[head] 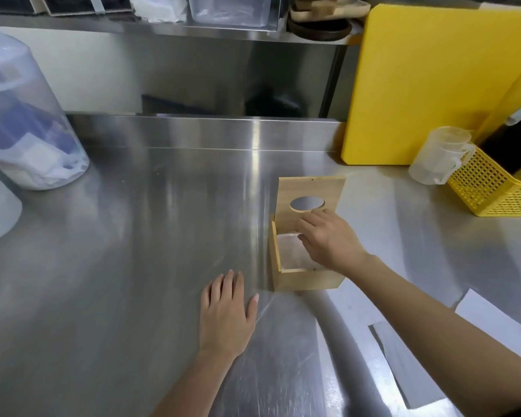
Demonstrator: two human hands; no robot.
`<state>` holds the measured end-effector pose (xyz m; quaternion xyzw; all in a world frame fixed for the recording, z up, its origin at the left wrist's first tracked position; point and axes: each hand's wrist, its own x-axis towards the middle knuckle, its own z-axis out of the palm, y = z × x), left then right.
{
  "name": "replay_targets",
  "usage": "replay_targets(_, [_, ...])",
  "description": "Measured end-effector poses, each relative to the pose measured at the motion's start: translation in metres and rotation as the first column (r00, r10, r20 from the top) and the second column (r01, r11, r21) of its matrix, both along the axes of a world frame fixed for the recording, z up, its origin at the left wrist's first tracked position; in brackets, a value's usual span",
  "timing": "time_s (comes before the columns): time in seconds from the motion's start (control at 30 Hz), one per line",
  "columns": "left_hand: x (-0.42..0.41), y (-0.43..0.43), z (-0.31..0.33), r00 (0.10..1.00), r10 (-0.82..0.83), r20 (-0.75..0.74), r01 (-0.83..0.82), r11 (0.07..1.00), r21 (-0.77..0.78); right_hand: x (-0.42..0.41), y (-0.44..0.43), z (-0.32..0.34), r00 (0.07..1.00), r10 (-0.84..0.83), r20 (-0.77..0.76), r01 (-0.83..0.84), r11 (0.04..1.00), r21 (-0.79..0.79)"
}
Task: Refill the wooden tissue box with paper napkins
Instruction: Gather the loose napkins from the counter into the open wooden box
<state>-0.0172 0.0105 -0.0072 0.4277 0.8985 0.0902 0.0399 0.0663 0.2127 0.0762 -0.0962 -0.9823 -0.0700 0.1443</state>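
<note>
The wooden tissue box [306,278] stands on the steel counter, right of centre. Its hinged lid [312,191], with an oval hole, is swung up and back. White paper napkins [289,251] lie inside the box. My right hand [328,239] reaches over the open top with its fingers curled down onto the napkins; whether it grips them I cannot tell. My left hand [226,311] rests flat on the counter just left of the box, fingers spread, holding nothing.
A yellow cutting board [427,85] leans at the back right. A yellow mesh basket [491,188] and a clear measuring jug [442,155] sit beside it. A clear plastic container [24,115] stands at left. White paper sheets [494,323] lie near the right edge.
</note>
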Motion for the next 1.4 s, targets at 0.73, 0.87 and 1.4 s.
replay_targets(0.73, [0.066,-0.003,0.005,0.975,-0.215,0.062,0.216,0.976,-0.006,0.028,0.008,0.013,0.983,-0.176,0.059,0.186,0.912,-0.365])
replay_targets(0.87, [0.096,0.013,0.006,0.935,-0.354,0.03,0.354,0.935,-0.028,0.069,0.009,0.013,0.934,-0.356,0.023,0.334,0.851,-0.406])
replay_targets(1.4, [0.122,0.049,-0.02,0.864,-0.504,-0.004,0.503,0.864,-0.024,0.212,-0.016,-0.043,0.368,-0.742,0.56,0.898,0.127,-0.422])
